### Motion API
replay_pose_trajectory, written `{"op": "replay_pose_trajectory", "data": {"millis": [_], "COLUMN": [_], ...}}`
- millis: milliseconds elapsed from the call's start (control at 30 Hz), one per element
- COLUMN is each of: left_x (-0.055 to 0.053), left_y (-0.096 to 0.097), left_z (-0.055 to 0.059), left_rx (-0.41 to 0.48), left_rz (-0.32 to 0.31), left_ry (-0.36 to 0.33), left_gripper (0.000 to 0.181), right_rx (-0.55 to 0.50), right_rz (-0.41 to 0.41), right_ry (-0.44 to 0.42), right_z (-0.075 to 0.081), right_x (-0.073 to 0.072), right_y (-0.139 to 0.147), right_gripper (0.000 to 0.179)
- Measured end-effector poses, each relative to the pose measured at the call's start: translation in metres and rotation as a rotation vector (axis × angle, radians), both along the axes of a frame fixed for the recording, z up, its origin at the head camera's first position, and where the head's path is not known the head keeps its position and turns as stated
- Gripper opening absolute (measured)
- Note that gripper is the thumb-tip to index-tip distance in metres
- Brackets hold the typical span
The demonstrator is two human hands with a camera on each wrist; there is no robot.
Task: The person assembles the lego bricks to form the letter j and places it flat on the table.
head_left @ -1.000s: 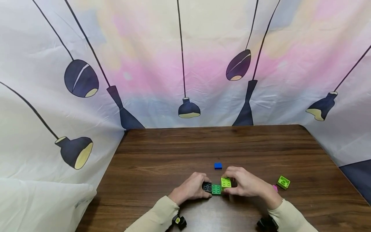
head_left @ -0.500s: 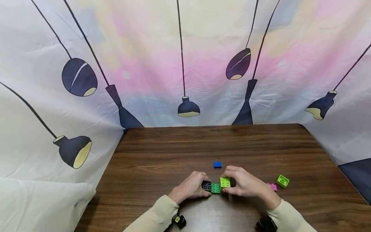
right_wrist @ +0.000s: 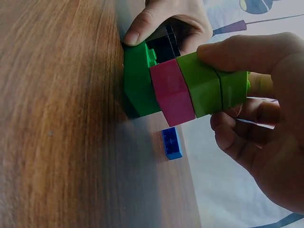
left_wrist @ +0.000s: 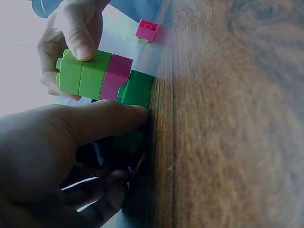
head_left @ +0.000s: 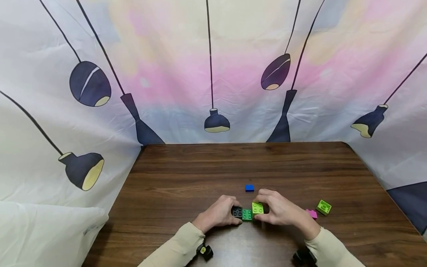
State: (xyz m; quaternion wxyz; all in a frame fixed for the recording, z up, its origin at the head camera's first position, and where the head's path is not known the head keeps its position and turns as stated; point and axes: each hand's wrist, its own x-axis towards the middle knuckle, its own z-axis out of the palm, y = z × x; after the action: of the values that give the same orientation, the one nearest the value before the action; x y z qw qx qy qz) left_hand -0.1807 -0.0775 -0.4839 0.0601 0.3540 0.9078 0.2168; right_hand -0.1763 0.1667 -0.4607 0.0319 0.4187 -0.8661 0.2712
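My left hand (head_left: 220, 212) grips a black brick (head_left: 237, 211) and the green brick (head_left: 247, 215) under it, thumb along the green one's side, low at the wooden table. Between thumb and fingers, my right hand (head_left: 281, 209) pinches a stack of two lime bricks (right_wrist: 213, 85) with a pink brick (right_wrist: 172, 90) at its bottom. That pink brick is right at the studded top of the green brick's right end, beside the black one. Some green studs show next to the pink brick in both wrist views. The far sides of the stack are hidden by my fingers.
A small blue brick (head_left: 249, 188) lies beyond my hands. To the right of my right wrist are a loose pink brick (head_left: 312, 214) and a lime brick (head_left: 323, 207) on its side. A printed cloth (head_left: 186, 92) hangs behind the table (head_left: 186, 174).
Both hands keep their hold on the bricks, hardly moving. The head view has shifted slightly, and more of the loose pink brick shows past my right wrist.
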Motion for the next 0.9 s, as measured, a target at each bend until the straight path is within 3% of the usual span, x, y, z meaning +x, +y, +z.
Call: {"op": "replay_pose_trajectory", "data": {"millis": [367, 900], "left_x": [-0.0018, -0.0009], "left_y": [-0.0002, -0.0002], "left_z": [0.0000, -0.0032], "left_rx": [-0.003, 0.000], "left_rz": [-0.010, 0.002], "left_ry": [0.011, 0.004], "left_gripper": [0.033, 0.034], "right_rx": [-0.002, 0.031], "right_rz": [-0.014, 0.003], "right_ry": [-0.066, -0.040], "right_z": [-0.0009, -0.0024], "right_x": [-0.0005, -0.0015], "right_y": [-0.0016, 0.0006], "right_gripper": [0.026, 0.024]}}
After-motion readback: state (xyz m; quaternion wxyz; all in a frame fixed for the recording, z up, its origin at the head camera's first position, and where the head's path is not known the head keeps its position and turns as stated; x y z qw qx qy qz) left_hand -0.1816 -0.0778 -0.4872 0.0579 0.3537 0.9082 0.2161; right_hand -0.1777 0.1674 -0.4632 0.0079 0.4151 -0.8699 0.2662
